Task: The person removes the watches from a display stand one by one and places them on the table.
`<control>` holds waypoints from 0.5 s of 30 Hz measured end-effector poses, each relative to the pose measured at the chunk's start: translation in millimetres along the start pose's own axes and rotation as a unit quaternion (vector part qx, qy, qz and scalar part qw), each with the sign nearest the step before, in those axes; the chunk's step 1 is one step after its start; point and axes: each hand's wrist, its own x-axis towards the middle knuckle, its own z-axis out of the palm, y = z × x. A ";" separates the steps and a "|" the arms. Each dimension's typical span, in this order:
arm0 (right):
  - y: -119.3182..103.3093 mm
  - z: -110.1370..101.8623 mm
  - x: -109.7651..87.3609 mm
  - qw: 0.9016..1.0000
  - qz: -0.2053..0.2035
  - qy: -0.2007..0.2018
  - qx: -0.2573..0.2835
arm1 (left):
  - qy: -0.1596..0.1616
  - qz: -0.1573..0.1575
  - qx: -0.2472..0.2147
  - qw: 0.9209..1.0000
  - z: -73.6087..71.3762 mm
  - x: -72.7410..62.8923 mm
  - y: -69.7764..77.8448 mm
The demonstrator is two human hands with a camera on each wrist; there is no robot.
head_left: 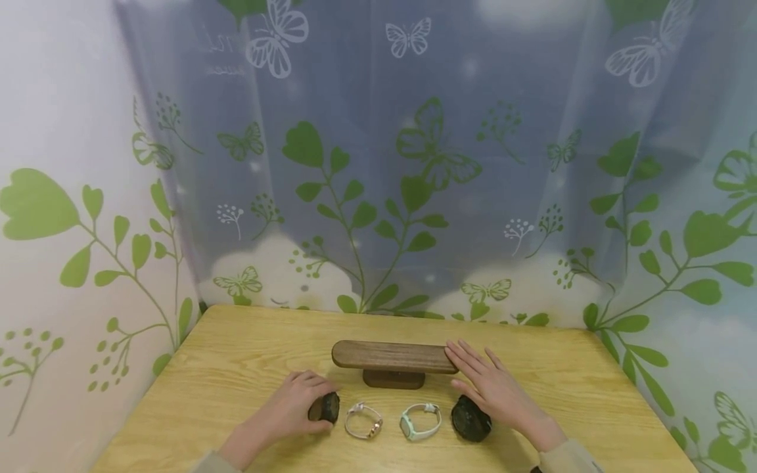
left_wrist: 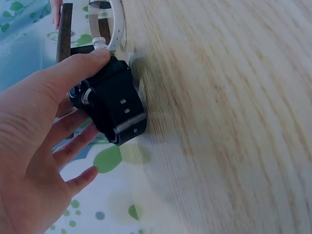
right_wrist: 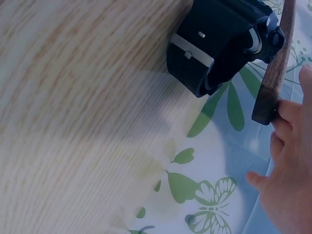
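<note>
My left hand (head_left: pixel 296 402) holds a black wristwatch (left_wrist: pixel 119 100) at the left end of a row of watches, its thumb on the near side and fingers on the far side. The watch stands on its closed strap loop. My right hand (head_left: pixel 497 387) lies with straight fingers on the right end of a dark wooden watch stand (head_left: pixel 390 357), a long rounded bar on a short base. Just below that hand is another black wristwatch (head_left: pixel 471 420). Between the two black watches are a slim white-strapped watch with gold-toned parts (head_left: pixel 375 428) and a mint green watch (head_left: pixel 407 426).
Everything stands on a light wood-grain table (head_left: pixel 260 341). Behind it and at both sides hang curtains (head_left: pixel 367 85) printed with green leaves and butterflies. The stand is behind the row of watches.
</note>
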 end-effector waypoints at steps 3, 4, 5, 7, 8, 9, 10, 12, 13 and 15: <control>-0.5 -0.8 -0.4 1.000 0.005 -0.003 0.007 | -0.005 0.001 -0.009 1.000 0.2 -1.3 -0.9; -0.8 -1.1 -0.3 1.000 0.005 -0.003 0.010 | -0.006 -0.001 -0.013 1.000 0.3 -1.5 -1.2; -0.9 -1.2 -0.2 1.000 0.007 -0.003 0.012 | -0.006 -0.002 -0.016 1.000 0.3 -1.5 -1.6; -1.4 -1.3 0.0 1.000 0.008 -0.002 0.017 | -0.003 -0.007 -0.021 1.000 0.5 -1.0 -2.2; -1.7 -1.5 0.1 1.000 0.009 -0.002 0.019 | 0.001 -0.009 -0.025 1.000 0.3 -0.8 -2.4; -1.8 -1.4 0.3 1.000 0.009 -0.001 0.022 | 0.005 -0.011 -0.032 0.999 -0.2 -0.7 -2.4; -1.7 -1.1 0.3 1.000 0.010 -0.001 0.024 | 0.011 -0.012 -0.039 0.999 -1.3 -0.3 -2.2; -2.0 -1.1 0.7 0.999 0.014 -0.001 0.033 | 0.030 -0.012 -0.044 0.999 -3.9 0.3 -2.5; -2.1 -0.9 1.2 0.999 0.017 -0.002 0.039 | 0.041 -0.014 -0.043 0.998 -5.5 0.7 -3.0; -2.6 -1.7 2.5 0.998 0.026 -0.007 0.056 | 0.066 -0.019 -0.037 0.997 -10.2 1.6 -4.1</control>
